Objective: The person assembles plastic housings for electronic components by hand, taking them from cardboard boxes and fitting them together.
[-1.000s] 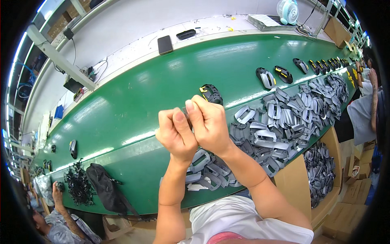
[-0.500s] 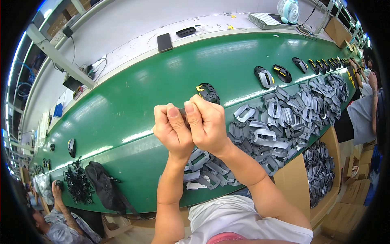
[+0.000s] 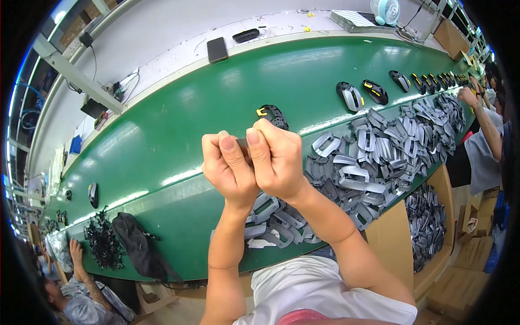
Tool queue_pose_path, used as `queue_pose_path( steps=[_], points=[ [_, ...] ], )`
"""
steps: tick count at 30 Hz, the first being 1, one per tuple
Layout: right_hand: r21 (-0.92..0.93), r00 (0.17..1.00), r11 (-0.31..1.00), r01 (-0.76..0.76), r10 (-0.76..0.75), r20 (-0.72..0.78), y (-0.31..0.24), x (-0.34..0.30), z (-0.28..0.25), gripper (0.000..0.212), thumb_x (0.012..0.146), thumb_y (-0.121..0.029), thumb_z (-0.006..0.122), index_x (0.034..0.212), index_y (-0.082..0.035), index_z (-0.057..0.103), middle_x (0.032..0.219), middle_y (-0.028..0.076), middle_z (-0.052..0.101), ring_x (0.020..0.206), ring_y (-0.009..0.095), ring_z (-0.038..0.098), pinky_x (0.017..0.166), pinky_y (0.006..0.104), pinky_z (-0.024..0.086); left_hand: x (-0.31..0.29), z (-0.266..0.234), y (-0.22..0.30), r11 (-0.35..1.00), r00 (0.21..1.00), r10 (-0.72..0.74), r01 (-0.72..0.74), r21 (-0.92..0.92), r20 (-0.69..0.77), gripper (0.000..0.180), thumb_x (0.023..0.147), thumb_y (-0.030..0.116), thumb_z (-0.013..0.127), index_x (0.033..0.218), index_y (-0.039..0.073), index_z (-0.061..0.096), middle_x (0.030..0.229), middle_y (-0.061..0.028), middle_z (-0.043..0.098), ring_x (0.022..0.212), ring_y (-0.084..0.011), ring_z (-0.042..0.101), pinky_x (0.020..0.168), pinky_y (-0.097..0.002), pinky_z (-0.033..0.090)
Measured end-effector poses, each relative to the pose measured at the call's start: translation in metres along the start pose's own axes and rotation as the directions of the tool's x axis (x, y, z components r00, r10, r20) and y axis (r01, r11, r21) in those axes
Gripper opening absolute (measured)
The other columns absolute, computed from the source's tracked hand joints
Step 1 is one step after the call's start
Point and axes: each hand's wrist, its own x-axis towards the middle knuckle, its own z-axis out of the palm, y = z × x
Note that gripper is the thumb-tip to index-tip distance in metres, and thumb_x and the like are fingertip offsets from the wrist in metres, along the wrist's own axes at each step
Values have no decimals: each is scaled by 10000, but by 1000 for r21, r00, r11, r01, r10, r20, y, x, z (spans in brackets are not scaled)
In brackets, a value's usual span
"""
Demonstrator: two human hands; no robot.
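My left hand (image 3: 230, 168) and my right hand (image 3: 277, 160) are closed side by side above the green bench, thumbs up and knuckles touching. Between the thumbs shows a sliver of a dark grey plastic piece (image 3: 244, 143), gripped by both hands; the fingers hide the rest, so its shape cannot be made out. Just beyond my right hand lies a black mouse body (image 3: 275, 115) with a yellow part, partly covered by the fingers. A heap of grey plastic mouse shells (image 3: 374, 143), many with open slots, spreads to the right and under my forearms.
More mouse bodies (image 3: 376, 92) line the green bench (image 3: 162, 157) toward the far right. At left lie a tangle of black parts (image 3: 103, 244) and a black bag (image 3: 138, 249). A cardboard box of shells (image 3: 428, 227) stands by my right side. Co-workers sit at both ends.
My hands keep the same joined grip, with only slight movement. The view has shifted a little. At the right, a co-worker's arm now reaches over the bench.
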Motion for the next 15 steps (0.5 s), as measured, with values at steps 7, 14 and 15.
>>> queue_pose_path(
  steps=[7, 14, 15],
  points=[
    [-45, 991, 993, -105, 108, 84, -1, 1, -4, 207, 867, -51, 493, 668, 0, 463, 537, 114, 449, 432, 247, 440, 412, 328, 345, -6, -3, 1, 992, 998, -48, 44, 117, 31, 306, 967, 218, 429, 709, 62, 377, 601, 37, 375, 544, -40, 324, 483, -211, 276],
    [-38, 999, 998, -40, 41, 25, 3, 1, -1, 213, 870, -63, 493, 668, -1, 463, 537, 113, 452, 439, 250, 457, 416, 328, 355, 0, 3, 2, 995, 995, -96, 96, 21, 10, 313, 970, 230, 419, 709, 63, 373, 604, 37, 373, 556, -39, 323, 494, -208, 280],
    [-35, 999, 999, -41, 42, 28, 2, 1, -1, 213, 870, -63, 493, 668, -1, 463, 537, 113, 452, 439, 250, 457, 416, 328, 355, 0, 3, 3, 995, 995, -98, 98, 6, 13, 314, 971, 232, 415, 710, 63, 372, 605, 36, 373, 559, -39, 323, 497, -208, 281]
  ],
)
